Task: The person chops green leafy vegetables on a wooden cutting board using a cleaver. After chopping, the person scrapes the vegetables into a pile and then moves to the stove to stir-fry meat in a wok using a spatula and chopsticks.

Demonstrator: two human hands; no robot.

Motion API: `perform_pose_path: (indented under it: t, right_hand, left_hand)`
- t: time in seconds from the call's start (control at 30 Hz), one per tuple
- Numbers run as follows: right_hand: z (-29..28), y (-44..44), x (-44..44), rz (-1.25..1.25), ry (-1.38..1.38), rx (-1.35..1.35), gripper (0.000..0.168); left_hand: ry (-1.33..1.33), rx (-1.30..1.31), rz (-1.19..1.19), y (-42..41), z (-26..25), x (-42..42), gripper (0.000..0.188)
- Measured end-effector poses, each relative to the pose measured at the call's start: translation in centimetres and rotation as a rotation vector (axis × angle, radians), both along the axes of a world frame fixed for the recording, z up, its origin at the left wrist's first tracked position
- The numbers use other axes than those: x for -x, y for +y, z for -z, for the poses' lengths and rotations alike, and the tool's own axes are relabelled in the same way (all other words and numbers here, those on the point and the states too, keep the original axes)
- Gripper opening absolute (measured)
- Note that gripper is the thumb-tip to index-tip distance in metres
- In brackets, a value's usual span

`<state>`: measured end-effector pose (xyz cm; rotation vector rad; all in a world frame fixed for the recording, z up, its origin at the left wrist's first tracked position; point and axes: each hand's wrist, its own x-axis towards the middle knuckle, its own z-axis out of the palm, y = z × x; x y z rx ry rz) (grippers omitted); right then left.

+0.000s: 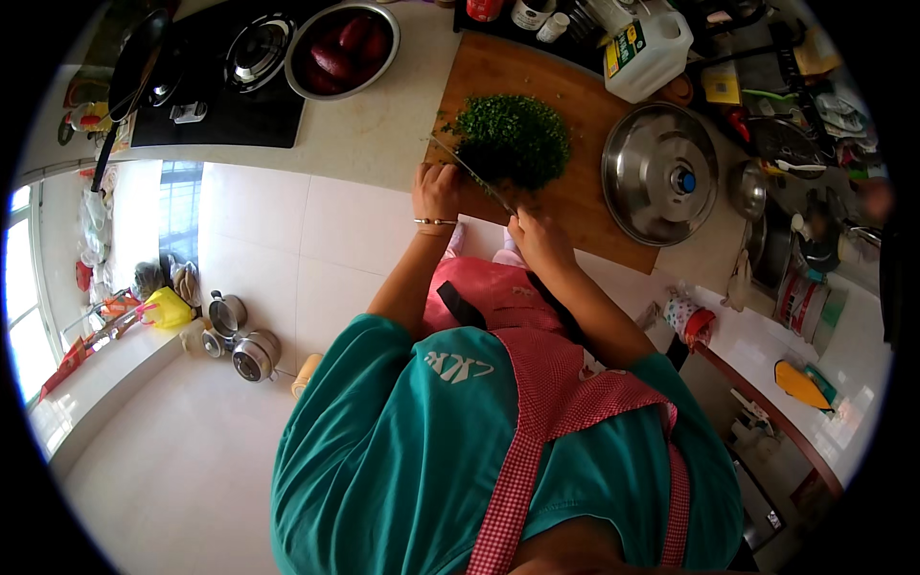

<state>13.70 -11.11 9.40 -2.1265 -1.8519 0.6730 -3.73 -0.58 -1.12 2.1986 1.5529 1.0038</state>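
Note:
Chopped green herbs (514,136) lie in a heap on a wooden cutting board (596,215). A knife (471,170) slants across the near left side of the heap, its far end towards the board's left edge. My right hand (537,233) is closed around its handle at the board's near edge. My left hand (435,188) is by the blade, near the board's left edge, with its fingers bent; whether it presses on the blade or only rests beside it is hard to tell. A bracelet circles my left wrist.
A metal bowl (343,93) of dark red items stands left of the board, beside a black gas stove (215,129). A domed steel lid (640,176) lies on the board's right side, with a white plastic jug (647,65) behind it. Pots (255,356) stand on the floor at left.

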Motion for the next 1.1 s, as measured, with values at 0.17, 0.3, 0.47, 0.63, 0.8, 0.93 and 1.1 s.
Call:
perform_pose_path:
  t: [0.17,0.3,0.47,0.63,0.8,0.93,1.1]
  right_hand:
    - [0.4,-0.6,-0.5,-0.033,-0.019,0.01,0.021]
    - [1.9,-0.8,-0.3,0.008,-0.051,-0.002,0.021]
    - [2.0,-0.7,-0.4,0.006,-0.03,-0.036,0.022]
    - [2.3,-0.8,-0.4,0.01,-0.039,-0.006,0.022]
    - [2.9,-0.9,-0.6,-0.019,-0.043,-0.121,0.022]
    - [2.2,-0.7,-0.5,-0.027,-0.028,-0.138,0.021]
    - [2.3,-0.8,-0.5,0.02,-0.021,-0.08,0.022]
  left_hand:
    - [0.006,-0.018,0.004,0.0,0.0,0.1,0.008]
    - [-0.031,0.022,0.046,-0.3,-0.7,0.7,0.014]
    - [-0.142,0.082,0.012,-0.1,-1.3,2.7,0.026]
    - [-0.158,0.138,-0.035,0.5,-3.5,4.6,0.021]
    - [-0.067,0.062,0.088,0.2,-4.0,3.7,0.018]
    - [-0.013,0.026,0.101,-0.7,-3.0,1.5,0.021]
    - [-0.026,0.016,0.066,-0.6,-1.2,0.9,0.014]
